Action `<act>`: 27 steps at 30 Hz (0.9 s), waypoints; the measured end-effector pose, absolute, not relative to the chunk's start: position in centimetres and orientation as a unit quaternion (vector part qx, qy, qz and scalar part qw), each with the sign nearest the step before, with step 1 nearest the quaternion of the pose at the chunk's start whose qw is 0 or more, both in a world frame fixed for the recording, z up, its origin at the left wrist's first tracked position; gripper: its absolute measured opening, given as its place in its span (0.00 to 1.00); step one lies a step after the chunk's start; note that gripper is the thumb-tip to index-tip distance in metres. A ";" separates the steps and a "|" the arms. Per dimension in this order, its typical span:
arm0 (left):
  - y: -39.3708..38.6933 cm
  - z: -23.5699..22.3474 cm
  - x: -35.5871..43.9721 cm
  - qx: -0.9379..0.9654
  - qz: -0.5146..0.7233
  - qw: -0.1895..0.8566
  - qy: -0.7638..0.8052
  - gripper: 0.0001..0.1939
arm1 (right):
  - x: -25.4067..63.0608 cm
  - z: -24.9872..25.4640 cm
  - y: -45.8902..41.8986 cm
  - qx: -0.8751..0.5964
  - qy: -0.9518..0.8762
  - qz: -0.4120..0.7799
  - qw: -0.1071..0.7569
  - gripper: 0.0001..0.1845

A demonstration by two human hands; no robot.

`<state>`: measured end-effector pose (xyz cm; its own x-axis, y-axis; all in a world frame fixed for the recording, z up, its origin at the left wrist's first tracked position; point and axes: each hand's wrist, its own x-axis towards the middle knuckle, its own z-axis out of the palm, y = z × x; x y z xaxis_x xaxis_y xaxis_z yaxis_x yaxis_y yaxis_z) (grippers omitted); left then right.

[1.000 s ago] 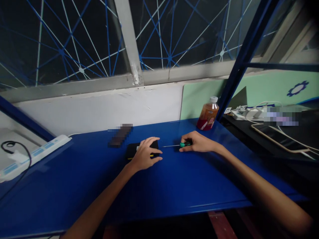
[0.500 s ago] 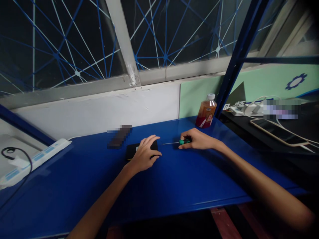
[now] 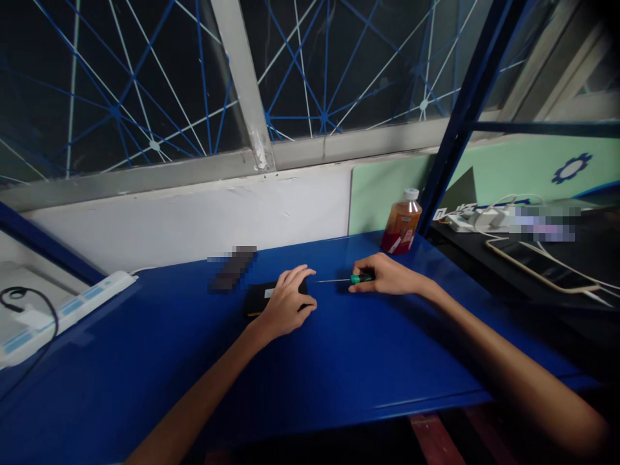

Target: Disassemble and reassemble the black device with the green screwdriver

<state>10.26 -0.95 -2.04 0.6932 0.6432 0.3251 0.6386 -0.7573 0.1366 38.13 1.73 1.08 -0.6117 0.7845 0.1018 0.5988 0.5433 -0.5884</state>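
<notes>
A flat black case-like object point(image 3: 256, 298) with a small pale label and a yellow trace along its near edge lies on the blue table point(image 3: 339, 361). Over its right end rests my left hand point(image 3: 290, 300), fingers stretched and thumb apart, covering part of it. I cannot tell how firmly the hand touches it. To the right, my right hand point(image 3: 382, 274) is closed round the green and black handle of a screwdriver point(image 3: 357, 279). Its thin metal shaft points left, level, with the tip a short way from my left fingertips.
Behind the case lies a dark, blurred-out oblong point(image 3: 234, 270). A bottle of reddish-orange drink point(image 3: 402, 223) stands at the back right. A white power strip point(image 3: 72, 316) with a black cable is at left. A phone point(image 3: 540, 263) and white cables lie on the black surface at right.
The view has shifted slightly. Both hands keep nearly the same places, with the screwdriver still in my right hand and my left hand still over the black case.
</notes>
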 end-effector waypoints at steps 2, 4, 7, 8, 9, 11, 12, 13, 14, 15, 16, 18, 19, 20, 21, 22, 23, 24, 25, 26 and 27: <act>-0.8 -2.0 10.8 0.921 0.174 -0.009 0.350 0.09 | 38.4 1.0 1.9 -0.407 -0.856 0.255 0.190 0.20; -0.4 -2.0 11.4 0.920 0.162 -0.024 0.356 0.09 | 38.8 1.0 2.2 -0.413 -0.852 0.252 0.202 0.20; 0.5 -2.1 12.5 0.905 0.158 -0.045 0.393 0.07 | 39.4 0.9 2.5 -0.421 -0.843 0.252 0.217 0.19; 0.8 -2.2 12.8 0.896 0.157 -0.050 0.412 0.07 | 39.6 0.9 2.5 -0.424 -0.842 0.251 0.221 0.19; 1.1 -2.2 13.1 0.885 0.161 -0.053 0.434 0.06 | 39.7 0.9 2.6 -0.427 -0.840 0.248 0.223 0.19; 1.4 -2.3 13.7 0.869 0.167 -0.055 0.462 0.05 | 39.8 0.9 2.7 -0.429 -0.840 0.245 0.223 0.19; 1.4 -2.3 13.8 0.862 0.174 -0.056 0.472 0.05 | 39.8 0.9 2.7 -0.429 -0.841 0.244 0.221 0.19; 1.4 -2.3 13.8 0.858 0.182 -0.055 0.478 0.05 | 39.8 0.9 2.6 -0.429 -0.842 0.244 0.219 0.19; 1.2 -2.2 13.6 0.853 0.191 -0.053 0.482 0.07 | 39.7 0.9 2.6 -0.428 -0.843 0.245 0.217 0.19; 0.9 -2.1 13.2 0.852 0.201 -0.048 0.482 0.09 | 39.7 0.9 2.6 -0.428 -0.843 0.244 0.216 0.18; 0.6 -2.0 12.5 0.852 0.203 -0.044 0.481 0.12 | 39.7 0.9 2.6 -0.428 -0.843 0.243 0.216 0.18; 0.0 -1.7 10.7 0.853 0.194 -0.045 0.483 0.19 | 39.7 0.9 2.6 -0.430 -0.844 0.238 0.214 0.18; -0.3 -1.7 9.6 0.856 0.182 -0.044 0.482 0.22 | 39.7 0.8 2.7 -0.431 -0.844 0.235 0.214 0.18; -0.5 -1.6 8.4 0.859 0.167 -0.042 0.483 0.24 | 39.6 0.8 2.7 -0.432 -0.845 0.233 0.213 0.18; -0.7 -1.7 7.4 0.863 0.151 -0.038 0.481 0.25 | 39.6 0.7 2.7 -0.431 -0.846 0.231 0.212 0.18; -0.9 -1.7 6.4 0.867 0.134 -0.033 0.478 0.26 | 39.5 0.6 2.7 -0.430 -0.847 0.231 0.210 0.18; -1.0 -1.8 5.6 0.873 0.117 -0.028 0.473 0.25 | 39.5 0.5 2.7 -0.429 -0.848 0.232 0.209 0.18; -1.1 -1.9 5.0 0.878 0.101 -0.023 0.467 0.24 | 39.4 0.4 2.8 -0.428 -0.848 0.233 0.207 0.18; -1.2 -2.0 4.6 0.879 0.096 -0.025 0.467 0.23 | 39.3 0.4 2.8 -0.428 -0.849 0.233 0.204 0.17; -1.3 -2.1 4.4 0.879 0.096 -0.027 0.466 0.23 | 39.2 0.3 2.7 -0.427 -0.850 0.234 0.202 0.17; -1.4 -2.2 4.4 0.879 0.096 -0.030 0.466 0.23 | 39.1 0.3 2.7 -0.427 -0.850 0.234 0.200 0.18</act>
<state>4.37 -1.40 -2.17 0.5481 0.8131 0.1963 0.8245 -0.5647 0.0369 39.15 2.75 0.32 -0.5552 0.8200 0.1394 0.6329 0.5252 -0.5688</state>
